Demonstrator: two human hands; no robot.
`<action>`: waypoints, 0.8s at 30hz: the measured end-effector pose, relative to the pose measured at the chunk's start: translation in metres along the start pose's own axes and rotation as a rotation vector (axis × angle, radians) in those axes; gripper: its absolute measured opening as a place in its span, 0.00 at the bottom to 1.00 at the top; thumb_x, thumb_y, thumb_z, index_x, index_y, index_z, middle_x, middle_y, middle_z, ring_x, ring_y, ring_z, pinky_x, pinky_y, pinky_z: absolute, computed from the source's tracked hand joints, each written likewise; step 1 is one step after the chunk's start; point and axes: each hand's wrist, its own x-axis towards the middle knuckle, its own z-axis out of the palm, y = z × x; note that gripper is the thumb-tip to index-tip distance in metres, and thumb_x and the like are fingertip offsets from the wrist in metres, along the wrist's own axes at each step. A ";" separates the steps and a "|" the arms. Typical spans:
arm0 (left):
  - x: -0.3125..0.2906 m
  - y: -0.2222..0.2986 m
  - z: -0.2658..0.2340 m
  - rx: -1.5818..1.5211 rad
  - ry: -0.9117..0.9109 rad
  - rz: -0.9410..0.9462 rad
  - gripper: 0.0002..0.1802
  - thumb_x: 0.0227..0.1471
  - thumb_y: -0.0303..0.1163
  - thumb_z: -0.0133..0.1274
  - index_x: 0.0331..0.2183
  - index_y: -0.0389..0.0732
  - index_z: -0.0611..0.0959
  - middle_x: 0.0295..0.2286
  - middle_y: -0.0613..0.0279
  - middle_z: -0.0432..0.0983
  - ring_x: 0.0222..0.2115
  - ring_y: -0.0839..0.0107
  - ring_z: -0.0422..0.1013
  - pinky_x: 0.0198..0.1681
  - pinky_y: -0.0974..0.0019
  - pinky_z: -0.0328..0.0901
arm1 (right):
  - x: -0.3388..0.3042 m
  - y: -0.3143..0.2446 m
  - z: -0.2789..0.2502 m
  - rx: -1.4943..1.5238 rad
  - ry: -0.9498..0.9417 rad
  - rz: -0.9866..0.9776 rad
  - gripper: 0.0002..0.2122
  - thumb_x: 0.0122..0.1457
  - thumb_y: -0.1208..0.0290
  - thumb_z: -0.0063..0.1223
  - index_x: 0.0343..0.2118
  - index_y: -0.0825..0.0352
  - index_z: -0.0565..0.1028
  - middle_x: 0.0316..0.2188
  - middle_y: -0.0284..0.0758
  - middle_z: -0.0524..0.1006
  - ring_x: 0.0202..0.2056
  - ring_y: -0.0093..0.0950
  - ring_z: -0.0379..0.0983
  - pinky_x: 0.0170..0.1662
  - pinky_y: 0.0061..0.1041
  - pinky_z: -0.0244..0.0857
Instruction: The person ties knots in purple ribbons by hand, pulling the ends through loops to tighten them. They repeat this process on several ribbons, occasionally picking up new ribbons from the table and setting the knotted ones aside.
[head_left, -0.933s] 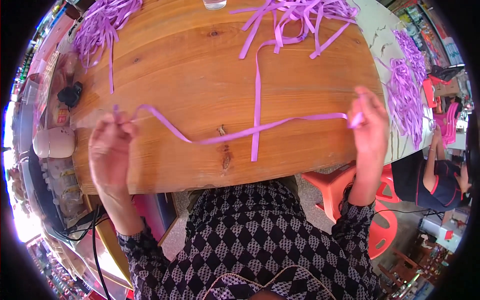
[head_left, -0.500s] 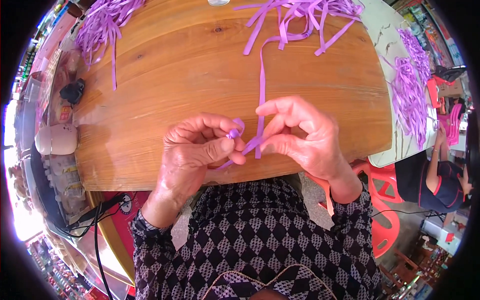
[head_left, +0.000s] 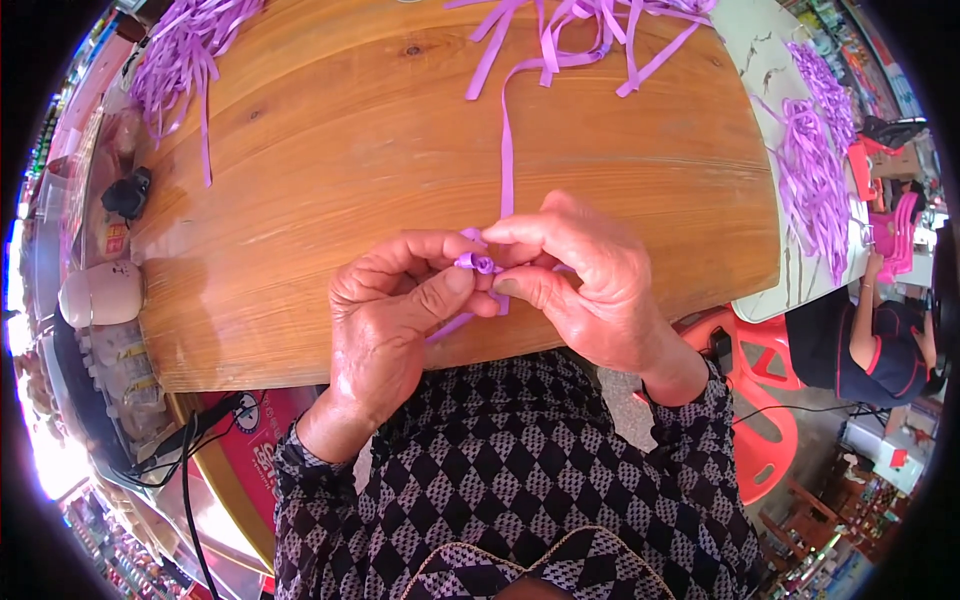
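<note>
Over the near part of the wooden table (head_left: 300,190), my two hands meet at a small coiled purple ribbon (head_left: 482,264). My left hand (head_left: 395,290) pinches the coil between thumb and fingers. From the other side my right hand (head_left: 590,280) has its thumb and index finger closed on the ribbon beside the coil. A purple ribbon strip (head_left: 507,150) runs from the far pile down the table to my right hand. Some ribbon tails hang below my fingers; how they join the coil is hidden.
Purple ribbon bundles lie at the far left (head_left: 185,60) and far middle (head_left: 580,25). More ribbon (head_left: 815,190) sits on a white marbled table (head_left: 755,310) to the right, near another person (head_left: 880,340). A pink rounded object (head_left: 103,293) is at the left edge; red plastic chairs (head_left: 765,440) stand lower right.
My right hand has moved left to the coil, its thumb and index finger coming together there. The coil now shows a rolled loop in place of a rounder knot.
</note>
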 end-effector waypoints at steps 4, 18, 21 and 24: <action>0.000 -0.004 -0.005 0.017 -0.004 -0.026 0.08 0.48 0.19 0.50 0.34 0.31 0.77 0.27 0.55 0.76 0.27 0.70 0.74 0.33 0.72 0.68 | 0.000 0.004 -0.003 -0.074 0.016 -0.096 0.09 0.44 0.82 0.58 0.31 0.69 0.75 0.21 0.32 0.74 0.25 0.24 0.66 0.27 0.21 0.60; -0.005 -0.005 -0.009 0.036 0.043 -0.052 0.11 0.43 0.25 0.57 0.32 0.31 0.76 0.27 0.51 0.76 0.24 0.67 0.74 0.31 0.67 0.70 | -0.007 0.002 -0.001 0.167 -0.063 0.221 0.03 0.52 0.80 0.53 0.30 0.70 0.72 0.25 0.30 0.73 0.26 0.17 0.68 0.30 0.15 0.62; -0.006 -0.004 -0.008 0.058 0.052 -0.060 0.11 0.43 0.25 0.57 0.31 0.31 0.76 0.27 0.52 0.76 0.24 0.66 0.74 0.30 0.68 0.70 | -0.008 -0.003 -0.001 0.183 -0.030 0.208 0.03 0.52 0.80 0.53 0.30 0.71 0.73 0.23 0.29 0.72 0.25 0.15 0.66 0.28 0.14 0.60; -0.006 -0.003 -0.013 0.029 -0.009 -0.085 0.08 0.45 0.21 0.55 0.32 0.32 0.78 0.27 0.55 0.76 0.27 0.68 0.74 0.33 0.71 0.70 | -0.009 -0.002 -0.003 0.127 -0.015 0.224 0.03 0.51 0.80 0.54 0.29 0.71 0.74 0.21 0.28 0.71 0.23 0.14 0.64 0.25 0.14 0.58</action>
